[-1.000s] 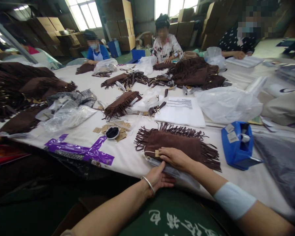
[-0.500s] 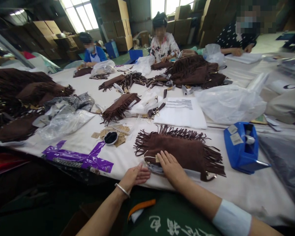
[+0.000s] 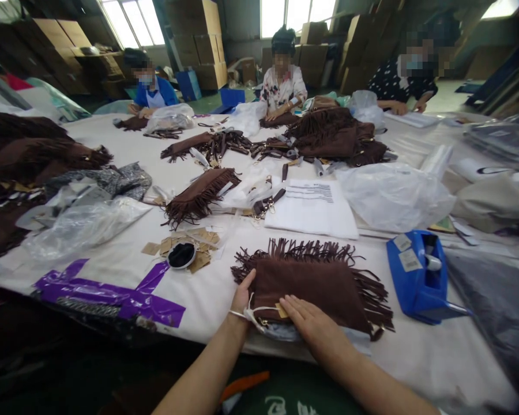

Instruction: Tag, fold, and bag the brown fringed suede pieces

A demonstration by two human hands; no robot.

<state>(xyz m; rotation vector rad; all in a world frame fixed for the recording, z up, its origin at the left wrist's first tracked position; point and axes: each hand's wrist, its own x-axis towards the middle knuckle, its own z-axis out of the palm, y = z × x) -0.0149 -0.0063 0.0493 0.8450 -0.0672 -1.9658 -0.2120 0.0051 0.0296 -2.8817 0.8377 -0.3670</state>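
A brown fringed bag (image 3: 307, 282) lies flat in front of me at the table's near edge, fringe along its far and right sides. My left hand (image 3: 243, 297) holds its left end, the thumb against the edge and the other fingers hidden beneath. Flat on the near part of the bag rests my right hand (image 3: 309, 320), fingers stretched out beside a small tan tag (image 3: 281, 310). A white cord (image 3: 251, 311) loops near my left wrist. Greyish plastic (image 3: 281, 332) shows under the bag's near edge.
Right of the bag stands a blue tape dispenser (image 3: 415, 276). Tan tags (image 3: 205, 245) lie around a small dish (image 3: 181, 255) at left. Beyond are a white printed sheet (image 3: 311, 210), clear plastic bags (image 3: 393, 193) and piled brown bags (image 3: 337, 135). Several people work across the table.
My left hand has moved from beside the bag's near left corner onto its left end, fingers going beneath. The right hand stays flat on the bag. The camera view has shifted slightly.
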